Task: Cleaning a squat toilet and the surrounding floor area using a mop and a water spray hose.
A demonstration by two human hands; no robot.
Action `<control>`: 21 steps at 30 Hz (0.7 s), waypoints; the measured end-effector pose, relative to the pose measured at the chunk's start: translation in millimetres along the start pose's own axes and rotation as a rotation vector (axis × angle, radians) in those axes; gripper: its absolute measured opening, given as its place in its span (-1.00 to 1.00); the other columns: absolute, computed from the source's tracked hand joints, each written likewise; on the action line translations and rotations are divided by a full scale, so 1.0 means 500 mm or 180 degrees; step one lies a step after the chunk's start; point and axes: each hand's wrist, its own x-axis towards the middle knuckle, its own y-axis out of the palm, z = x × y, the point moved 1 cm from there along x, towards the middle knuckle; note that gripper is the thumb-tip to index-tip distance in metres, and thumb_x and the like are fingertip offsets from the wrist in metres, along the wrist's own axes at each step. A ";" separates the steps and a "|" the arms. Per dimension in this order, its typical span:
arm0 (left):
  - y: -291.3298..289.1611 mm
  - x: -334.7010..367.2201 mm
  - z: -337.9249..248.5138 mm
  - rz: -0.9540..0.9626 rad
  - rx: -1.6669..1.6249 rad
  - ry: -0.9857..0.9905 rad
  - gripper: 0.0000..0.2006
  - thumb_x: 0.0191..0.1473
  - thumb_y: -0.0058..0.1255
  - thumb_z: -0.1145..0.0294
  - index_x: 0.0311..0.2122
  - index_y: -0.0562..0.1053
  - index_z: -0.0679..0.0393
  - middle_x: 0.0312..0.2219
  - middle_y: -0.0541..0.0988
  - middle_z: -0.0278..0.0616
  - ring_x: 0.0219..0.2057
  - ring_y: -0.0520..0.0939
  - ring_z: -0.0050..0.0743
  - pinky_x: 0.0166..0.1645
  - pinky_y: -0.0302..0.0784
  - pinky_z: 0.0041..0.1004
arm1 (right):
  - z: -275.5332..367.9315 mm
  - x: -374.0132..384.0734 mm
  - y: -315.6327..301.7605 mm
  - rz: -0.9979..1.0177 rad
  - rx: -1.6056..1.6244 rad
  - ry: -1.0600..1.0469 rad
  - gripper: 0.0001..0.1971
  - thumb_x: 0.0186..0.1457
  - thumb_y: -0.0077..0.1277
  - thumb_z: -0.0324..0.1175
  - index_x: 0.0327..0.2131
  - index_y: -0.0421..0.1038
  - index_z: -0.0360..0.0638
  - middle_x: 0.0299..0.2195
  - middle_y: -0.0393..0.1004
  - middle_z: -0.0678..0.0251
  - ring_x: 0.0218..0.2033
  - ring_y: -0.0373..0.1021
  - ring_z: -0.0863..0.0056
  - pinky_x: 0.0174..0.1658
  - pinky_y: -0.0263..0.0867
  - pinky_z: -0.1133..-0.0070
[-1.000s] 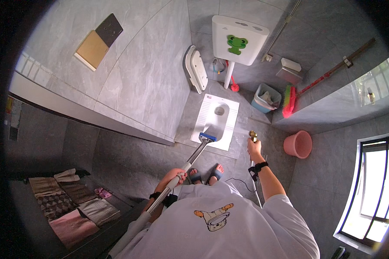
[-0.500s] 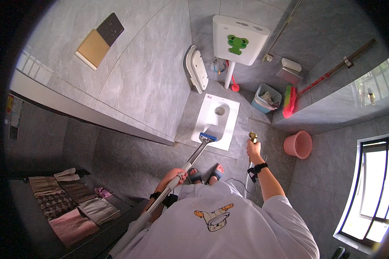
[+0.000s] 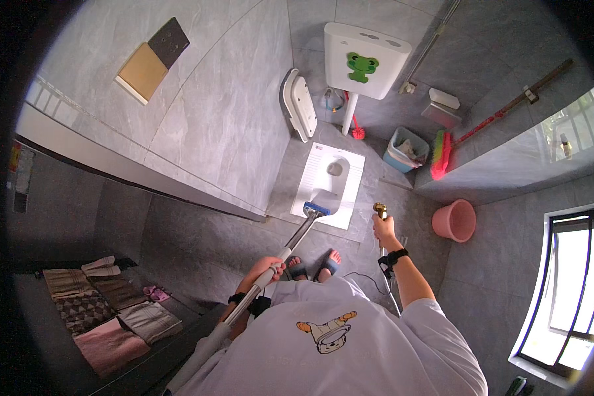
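Note:
My left hand (image 3: 265,271) is wrapped round the long grey handle of a mop (image 3: 297,239), which slants from the lower left toward the middle. Its blue head (image 3: 316,209) rests at the near part of a white squat toilet (image 3: 347,204). Out to the right, my right hand (image 3: 384,231) is closed on a brass-coloured spray nozzle (image 3: 380,210) whose head points away from me. A pale hose (image 3: 393,298) hangs below that hand. No water stream can be made out.
A blue bin (image 3: 400,156) and a red-green broom (image 3: 443,153) stand at the far right, with a pink bucket (image 3: 453,220) nearer. A red toilet brush (image 3: 358,132) is below the white cistern (image 3: 365,63). Several mats (image 3: 109,344) lie at lower left.
My right hand has shifted slightly left, and the spray nozzle has turned a little leftward. The hose below it has swung to the right. My left hand and the mop are nearly unmoved.

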 end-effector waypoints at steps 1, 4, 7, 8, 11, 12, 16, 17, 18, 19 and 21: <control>-0.002 0.004 0.001 0.0029 0.0008 0.0052 -0.81 0.08 -0.17 0.34 -0.36 0.29 0.28 -0.58 0.34 -0.36 -0.64 0.35 -0.77 -0.66 0.26 -0.74 | -0.003 0.004 -0.002 -0.0112 -0.0055 -0.0057 -0.72 -0.13 -0.04 -0.25 -0.74 0.20 -0.16 -0.81 0.22 0.43 -0.83 0.19 0.59 -0.75 0.10 0.56; 0.000 0.002 0.002 0.0067 -0.0016 0.0049 -0.81 0.07 -0.17 0.33 -0.38 0.30 0.27 -0.59 0.34 -0.37 -0.65 0.35 -0.77 -0.66 0.27 -0.75 | -0.009 0.016 -0.004 -0.0453 -0.0246 -0.0229 -0.71 -0.13 -0.04 -0.25 -0.75 0.19 -0.16 -0.81 0.23 0.42 -0.82 0.20 0.59 -0.75 0.11 0.56; 0.013 0.001 -0.001 0.0027 -0.0030 0.0017 -0.82 0.07 -0.17 0.33 -0.39 0.30 0.26 -0.61 0.34 -0.38 -0.66 0.35 -0.78 -0.66 0.27 -0.75 | -0.014 0.022 -0.014 -0.0693 -0.0349 -0.0279 -0.70 -0.13 -0.04 -0.25 -0.77 0.19 -0.17 -0.80 0.24 0.41 -0.82 0.21 0.58 -0.74 0.12 0.56; 0.017 0.002 -0.003 -0.0022 -0.0017 0.0044 -0.82 0.07 -0.17 0.33 -0.39 0.30 0.26 -0.61 0.34 -0.39 -0.66 0.35 -0.78 -0.66 0.27 -0.75 | -0.016 0.022 -0.021 -0.0702 -0.0316 -0.0218 -0.69 -0.13 -0.04 -0.25 -0.77 0.18 -0.17 -0.80 0.24 0.41 -0.82 0.21 0.58 -0.74 0.12 0.56; 0.010 -0.007 -0.001 0.0010 0.0059 0.0020 -0.82 0.07 -0.16 0.32 -0.39 0.31 0.24 -0.61 0.34 -0.39 -0.65 0.36 -0.78 -0.66 0.27 -0.75 | 0.013 -0.011 -0.006 -0.0442 -0.0247 -0.0126 -0.69 -0.12 -0.04 -0.25 -0.77 0.19 -0.17 -0.81 0.24 0.41 -0.83 0.20 0.58 -0.75 0.12 0.55; 0.006 -0.008 0.001 0.0003 0.0050 0.0023 -0.82 0.07 -0.16 0.32 -0.39 0.31 0.24 -0.61 0.34 -0.39 -0.65 0.36 -0.78 -0.66 0.27 -0.75 | 0.010 -0.009 -0.003 -0.0431 -0.0251 -0.0126 -0.69 -0.12 -0.04 -0.25 -0.77 0.19 -0.17 -0.81 0.24 0.41 -0.83 0.20 0.58 -0.75 0.12 0.55; -0.001 0.004 0.003 0.0047 0.0057 0.0013 -0.82 0.07 -0.15 0.31 -0.38 0.31 0.24 -0.59 0.35 -0.38 -0.64 0.37 -0.78 -0.66 0.27 -0.75 | -0.006 0.000 -0.003 -0.0180 -0.0333 -0.0031 -0.69 -0.11 -0.04 -0.23 -0.76 0.20 -0.17 -0.80 0.25 0.39 -0.83 0.21 0.57 -0.75 0.12 0.55; -0.005 0.003 0.006 0.0042 0.0030 0.0014 -0.81 0.07 -0.14 0.31 -0.37 0.31 0.23 -0.59 0.35 -0.38 -0.64 0.37 -0.78 -0.65 0.27 -0.75 | -0.004 -0.003 0.002 -0.0322 -0.0403 -0.0057 -0.69 -0.11 -0.04 -0.22 -0.75 0.21 -0.19 -0.80 0.26 0.38 -0.82 0.22 0.56 -0.74 0.13 0.55; -0.009 0.001 0.009 0.0029 0.0011 0.0019 -0.81 0.07 -0.14 0.31 -0.37 0.31 0.23 -0.59 0.35 -0.38 -0.64 0.37 -0.78 -0.65 0.27 -0.75 | -0.001 -0.005 0.008 -0.0460 -0.0475 -0.0085 -0.69 -0.12 -0.04 -0.22 -0.74 0.22 -0.20 -0.79 0.27 0.37 -0.81 0.24 0.55 -0.73 0.13 0.55; 0.000 -0.001 0.004 0.0068 -0.0009 0.0000 -0.81 0.07 -0.14 0.31 -0.37 0.31 0.24 -0.59 0.35 -0.39 -0.64 0.37 -0.78 -0.65 0.28 -0.75 | -0.013 0.007 0.002 -0.0478 -0.0471 -0.0083 -0.69 -0.12 -0.04 -0.22 -0.74 0.22 -0.20 -0.79 0.27 0.37 -0.81 0.24 0.55 -0.73 0.13 0.55; 0.013 0.008 -0.004 0.0136 0.0017 -0.0044 -0.81 0.07 -0.14 0.31 -0.37 0.31 0.24 -0.59 0.35 -0.39 -0.64 0.37 -0.78 -0.65 0.28 -0.74 | -0.056 0.050 -0.023 -0.0924 -0.0653 -0.0283 -0.70 -0.12 -0.05 -0.22 -0.72 0.24 -0.21 -0.79 0.27 0.38 -0.79 0.25 0.56 -0.71 0.14 0.56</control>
